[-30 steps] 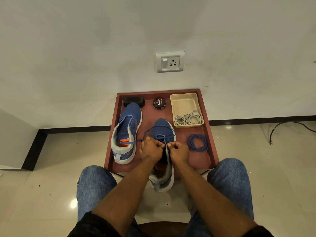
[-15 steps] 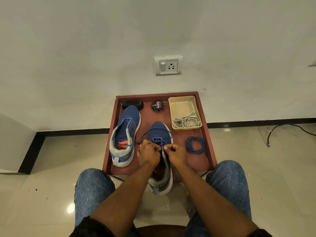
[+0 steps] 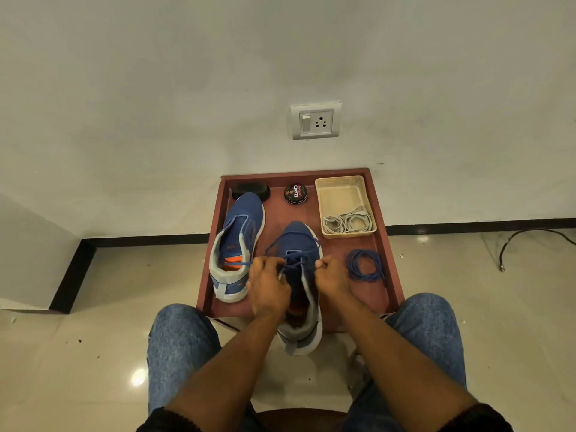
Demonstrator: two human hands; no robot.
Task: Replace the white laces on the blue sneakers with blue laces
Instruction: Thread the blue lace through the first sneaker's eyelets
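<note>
Drawing apart from where they met a moment before, the left hand (image 3: 268, 286) and right hand (image 3: 331, 275) each pinched the blue lace (image 3: 296, 262), tightening it over the near sneaker (image 3: 298, 244) on the tray (image 3: 391, 269).

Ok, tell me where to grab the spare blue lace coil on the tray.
Pinch the coiled blue lace across its bundled strands on the near-left arc, coming from above with the right hand. It lies flat on the tray in a loose ring, so one strand alone would probably unravel it.
</note>
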